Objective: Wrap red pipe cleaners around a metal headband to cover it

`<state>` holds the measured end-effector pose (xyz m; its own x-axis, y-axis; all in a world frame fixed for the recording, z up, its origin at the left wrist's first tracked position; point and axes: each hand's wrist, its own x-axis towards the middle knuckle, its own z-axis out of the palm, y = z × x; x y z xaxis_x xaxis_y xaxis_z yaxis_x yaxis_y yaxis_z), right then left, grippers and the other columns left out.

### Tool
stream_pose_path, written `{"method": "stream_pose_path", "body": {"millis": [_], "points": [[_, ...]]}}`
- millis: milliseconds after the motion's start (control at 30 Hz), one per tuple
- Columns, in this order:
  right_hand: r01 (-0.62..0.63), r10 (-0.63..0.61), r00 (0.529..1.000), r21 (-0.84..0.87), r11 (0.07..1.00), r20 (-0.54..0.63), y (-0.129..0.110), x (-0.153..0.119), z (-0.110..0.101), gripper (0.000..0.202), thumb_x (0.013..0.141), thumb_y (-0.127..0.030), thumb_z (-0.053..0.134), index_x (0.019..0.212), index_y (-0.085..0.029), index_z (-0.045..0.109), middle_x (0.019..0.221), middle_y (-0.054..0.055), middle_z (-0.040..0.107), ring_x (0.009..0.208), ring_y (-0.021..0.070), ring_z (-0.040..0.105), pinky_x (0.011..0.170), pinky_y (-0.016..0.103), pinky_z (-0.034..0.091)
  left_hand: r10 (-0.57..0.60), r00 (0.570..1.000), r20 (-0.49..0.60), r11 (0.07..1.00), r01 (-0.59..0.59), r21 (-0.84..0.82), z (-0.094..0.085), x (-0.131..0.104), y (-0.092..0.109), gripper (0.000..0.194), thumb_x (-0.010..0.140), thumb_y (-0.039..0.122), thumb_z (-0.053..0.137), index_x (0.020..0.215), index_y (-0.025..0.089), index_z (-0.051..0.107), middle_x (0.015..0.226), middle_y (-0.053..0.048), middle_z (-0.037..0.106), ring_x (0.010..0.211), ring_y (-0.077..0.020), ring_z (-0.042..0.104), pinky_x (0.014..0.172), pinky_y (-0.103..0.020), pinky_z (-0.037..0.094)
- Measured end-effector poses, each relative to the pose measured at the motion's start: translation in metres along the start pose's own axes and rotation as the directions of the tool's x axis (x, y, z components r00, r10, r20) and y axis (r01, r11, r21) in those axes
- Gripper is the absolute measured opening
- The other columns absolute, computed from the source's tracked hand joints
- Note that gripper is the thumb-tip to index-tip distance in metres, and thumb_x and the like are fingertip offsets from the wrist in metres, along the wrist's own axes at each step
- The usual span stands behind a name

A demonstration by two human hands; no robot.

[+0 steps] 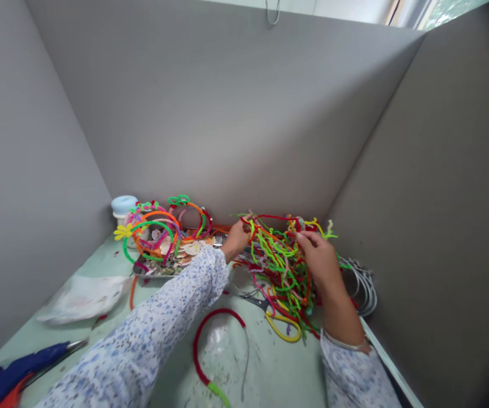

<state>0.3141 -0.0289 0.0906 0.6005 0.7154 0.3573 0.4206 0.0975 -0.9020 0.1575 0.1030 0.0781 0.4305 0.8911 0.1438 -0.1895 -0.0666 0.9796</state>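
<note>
A tangled heap of pipe cleaners (280, 258) in lime green, red, orange and other colours lies between my hands. At its left side my left hand (237, 237) is closed, pinching pipe cleaners from the heap. My right hand (320, 260) is at the right side with thumb and fingers pinched on pipe cleaners; the exact strands are hidden. Along the top, a red pipe cleaner (273, 216) spans from near one hand toward the other. Nearer to me lies a headband hoop (195, 345), partly wrapped in red and green, with a bare grey end.
Yellow-handled scissors (284, 328) lie in front of the heap. Left are decorated headbands (157, 214), a metal tray (159, 277) of shells, a plastic bag (85, 297) and blue-handled pliers (27, 365). Grey hoops (367, 289) rest by the right partition (431, 215).
</note>
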Motion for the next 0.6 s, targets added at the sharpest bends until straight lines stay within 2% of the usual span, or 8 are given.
{"method": "stream_pose_path", "body": {"millis": [33, 100, 200, 300, 400, 500, 600], "points": [[-0.06, 0.06, 0.998, 0.161, 0.985, 0.009, -0.002, 0.0, -0.003, 0.03, 0.075, -0.044, 0.061, 0.088, -0.018, 0.066, 0.069, 0.0, 0.061, 0.054, 0.0119, 0.05, 0.049, 0.023, 0.037, -0.004, 1.0, -0.02, 1.0, 0.004, 0.025, -0.002, 0.002, 0.002, 0.067, 0.062, 0.004, 0.068, 0.126, 0.012, 0.051, 0.073, -0.001, 0.066, 0.059, -0.0099, 0.058, 0.063, -0.023, 0.048], [-0.151, 0.139, 0.988, 0.429, 0.891, 0.059, -0.006, 0.0, -0.008, 0.028, 0.071, -0.041, 0.067, 0.086, -0.018, 0.065, 0.069, -0.002, 0.061, 0.049, 0.0084, 0.047, 0.044, 0.02, 0.033, -0.005, 0.997, -0.074, 0.997, 0.01, 0.072, -0.007, 0.005, 0.008, 0.064, 0.061, 0.001, 0.067, 0.122, 0.01, 0.054, 0.071, -0.001, 0.064, 0.057, -0.0101, 0.057, 0.062, -0.024, 0.047], [-0.211, 0.18, 0.977, 0.619, 0.756, 0.113, -0.01, 0.0, -0.011, 0.025, 0.066, -0.035, 0.073, 0.083, -0.018, 0.065, 0.069, -0.002, 0.062, 0.048, 0.0063, 0.048, 0.042, 0.018, 0.036, -0.001, 0.987, -0.158, 0.991, 0.022, 0.132, -0.018, 0.01, 0.017, 0.051, 0.062, 0.003, 0.064, 0.112, 0.008, 0.059, 0.071, -0.003, 0.063, 0.056, -0.0109, 0.056, 0.06, -0.025, 0.046], [-0.19, 0.162, 0.981, 0.697, 0.692, 0.106, -0.013, -0.001, -0.012, 0.022, 0.065, -0.031, 0.075, 0.082, -0.019, 0.066, 0.07, -0.002, 0.063, 0.05, 0.006, 0.051, 0.044, 0.017, 0.042, 0.042, 0.969, -0.245, 0.983, 0.003, 0.182, -0.03, 0.013, 0.026, 0.046, 0.065, 0.007, 0.062, 0.111, 0.009, 0.059, 0.07, -0.004, 0.062, 0.058, -0.0119, 0.056, 0.062, -0.025, 0.045], [-0.177, 0.126, 0.984, 0.72, 0.671, 0.125, -0.014, -0.001, -0.013, 0.02, 0.066, -0.028, 0.076, 0.081, -0.019, 0.067, 0.071, -0.002, 0.063, 0.052, 0.0051, 0.052, 0.046, 0.015, 0.044, 0.123, 0.948, -0.292, 0.972, -0.055, 0.23, -0.036, 0.012, 0.034, 0.039, 0.067, 0.011, 0.062, 0.106, 0.011, 0.061, 0.079, -0.006, 0.064, 0.066, -0.0132, 0.058, 0.067, -0.025, 0.045], [-0.269, 0.119, 0.959, 0.685, 0.678, 0.259, -0.018, -0.004, -0.013, 0.018, 0.069, -0.028, 0.075, 0.082, -0.018, 0.067, 0.072, -0.001, 0.064, 0.051, 0.0044, 0.052, 0.044, 0.013, 0.043, 0.203, 0.941, -0.271, 0.953, -0.126, 0.276, -0.031, 0.002, 0.047, 0.028, 0.069, 0.014, 0.063, 0.097, 0.012, 0.065, 0.085, -0.008, 0.064, 0.073, -0.0148, 0.058, 0.07, -0.025, 0.044], [-0.328, 0.112, 0.931, 0.658, 0.678, 0.348, -0.025, -0.009, -0.01, 0.017, 0.071, -0.028, 0.074, 0.083, -0.018, 0.068, 0.072, -0.001, 0.065, 0.05, 0.0045, 0.052, 0.041, 0.013, 0.041, 0.251, 0.949, -0.193, 0.938, -0.189, 0.291, -0.016, -0.021, 0.063, 0.021, 0.073, 0.021, 0.061, 0.092, 0.014, 0.066, 0.083, -0.006, 0.065, 0.072, -0.0148, 0.058, 0.068, -0.024, 0.043]]}}
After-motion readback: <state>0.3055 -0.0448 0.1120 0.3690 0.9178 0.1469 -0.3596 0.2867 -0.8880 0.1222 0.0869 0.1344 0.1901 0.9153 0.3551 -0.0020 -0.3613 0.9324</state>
